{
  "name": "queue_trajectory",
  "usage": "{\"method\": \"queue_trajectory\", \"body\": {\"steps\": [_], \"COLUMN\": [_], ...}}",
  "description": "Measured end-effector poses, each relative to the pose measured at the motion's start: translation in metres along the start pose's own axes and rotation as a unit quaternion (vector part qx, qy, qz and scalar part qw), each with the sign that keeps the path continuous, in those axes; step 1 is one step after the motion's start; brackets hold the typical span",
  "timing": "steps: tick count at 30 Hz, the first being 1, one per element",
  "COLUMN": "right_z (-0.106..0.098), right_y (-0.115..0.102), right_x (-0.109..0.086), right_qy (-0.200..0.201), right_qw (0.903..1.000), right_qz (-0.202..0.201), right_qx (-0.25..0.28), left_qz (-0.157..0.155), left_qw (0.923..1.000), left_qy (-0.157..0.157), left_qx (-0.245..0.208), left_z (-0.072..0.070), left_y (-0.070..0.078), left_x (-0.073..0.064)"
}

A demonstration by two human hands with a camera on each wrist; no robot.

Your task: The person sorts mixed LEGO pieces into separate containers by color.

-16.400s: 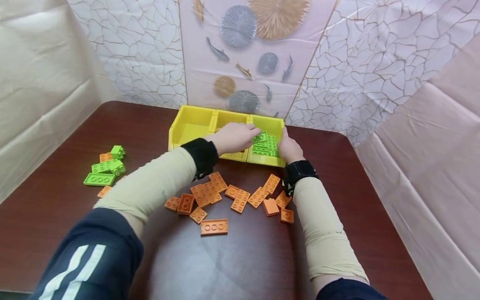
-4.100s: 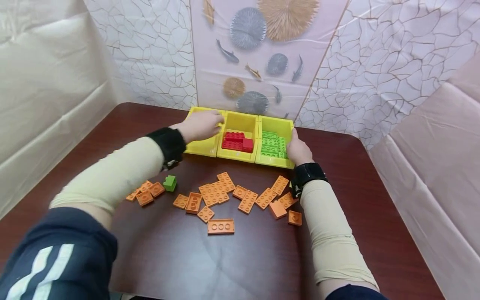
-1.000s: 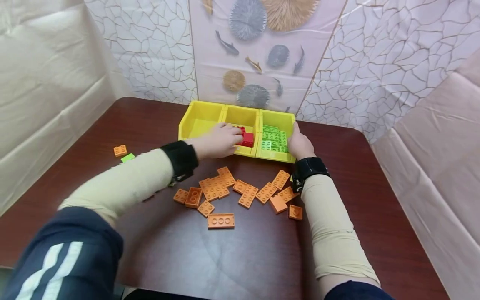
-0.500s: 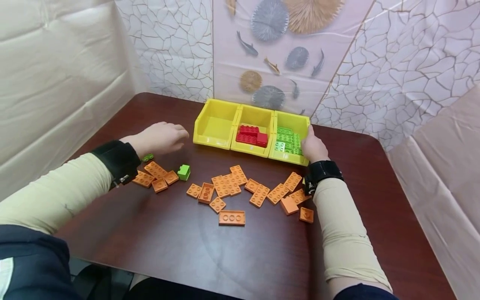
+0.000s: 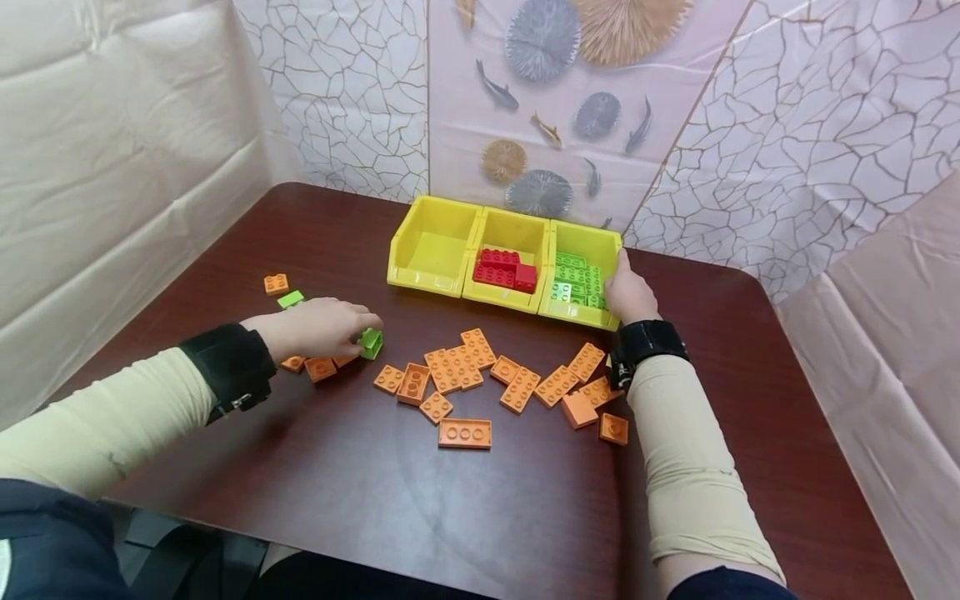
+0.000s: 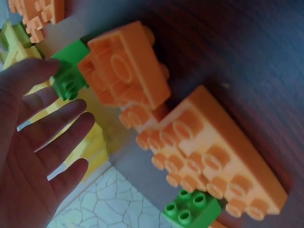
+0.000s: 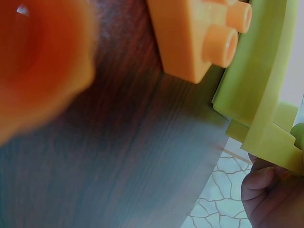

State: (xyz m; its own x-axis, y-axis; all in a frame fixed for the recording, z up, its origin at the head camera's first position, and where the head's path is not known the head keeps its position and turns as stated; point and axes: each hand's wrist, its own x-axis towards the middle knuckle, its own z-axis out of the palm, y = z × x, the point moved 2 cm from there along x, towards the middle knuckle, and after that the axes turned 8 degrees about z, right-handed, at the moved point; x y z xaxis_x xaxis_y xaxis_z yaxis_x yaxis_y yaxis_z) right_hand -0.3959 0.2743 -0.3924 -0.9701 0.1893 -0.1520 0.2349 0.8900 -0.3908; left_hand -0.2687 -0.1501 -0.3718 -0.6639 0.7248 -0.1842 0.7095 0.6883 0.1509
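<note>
The left hand [image 5: 318,327] has its thumb and forefinger at the small green brick [image 5: 372,343], the remaining fingers stretched and spread; I cannot tell whether the pinch has closed. The brick, right at those fingertips, looks like hard plastic: probably light, stiff and hard to break, a little slick on its flat sides. Two opposite walls, below the studs, should give the surest hold.

Just beside it, by the palm, an upturned orange brick [image 6: 137,76] shows its hollow underside; next to that lies a studded orange brick [image 6: 223,161]. Beyond the back of the hand sits a square, four-studded green piece [image 6: 192,211].

Well right of these fingers, the right hand [image 5: 630,290] grips the right-hand yellow bin [image 5: 573,311], thumb at the rim, fingers curled outside its smooth, thin wall. Between the hands, knobbly orange bricks [image 5: 455,369] spread over the glossy, wood-grained table [image 5: 465,508].
</note>
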Motion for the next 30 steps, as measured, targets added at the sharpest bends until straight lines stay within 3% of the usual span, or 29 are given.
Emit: {"method": "queue_trajectory", "body": {"steps": [4, 7, 11, 18, 30], "right_z": [-0.001, -0.002, -0.002, 0.0, -0.001], "right_y": [0.002, 0.003, 0.005, 0.006, 0.007], "right_x": [0.002, 0.003, 0.004, 0.004, 0.005], "right_qy": [-0.002, 0.0, -0.002, 0.0, -0.002], "right_qw": [1.0, 1.0, 1.0, 0.9999, 0.9997], "right_qz": [0.002, 0.001, 0.003, 0.007, 0.018], "right_qx": [0.001, 0.002, 0.006, 0.013, 0.015], "left_qz": [0.022, 0.049, 0.088, 0.12, 0.145], "left_qw": [0.9997, 0.9983, 0.9937, 0.9881, 0.9695], "left_qy": [0.009, 0.031, 0.062, 0.079, 0.163], "left_qx": [-0.005, 0.005, 0.031, 0.054, 0.11], "left_z": [-0.001, -0.007, -0.024, -0.047, -0.067], "left_y": [0.007, 0.016, 0.039, 0.082, 0.128], "left_x": [0.013, 0.032, 0.066, 0.128, 0.231]}}
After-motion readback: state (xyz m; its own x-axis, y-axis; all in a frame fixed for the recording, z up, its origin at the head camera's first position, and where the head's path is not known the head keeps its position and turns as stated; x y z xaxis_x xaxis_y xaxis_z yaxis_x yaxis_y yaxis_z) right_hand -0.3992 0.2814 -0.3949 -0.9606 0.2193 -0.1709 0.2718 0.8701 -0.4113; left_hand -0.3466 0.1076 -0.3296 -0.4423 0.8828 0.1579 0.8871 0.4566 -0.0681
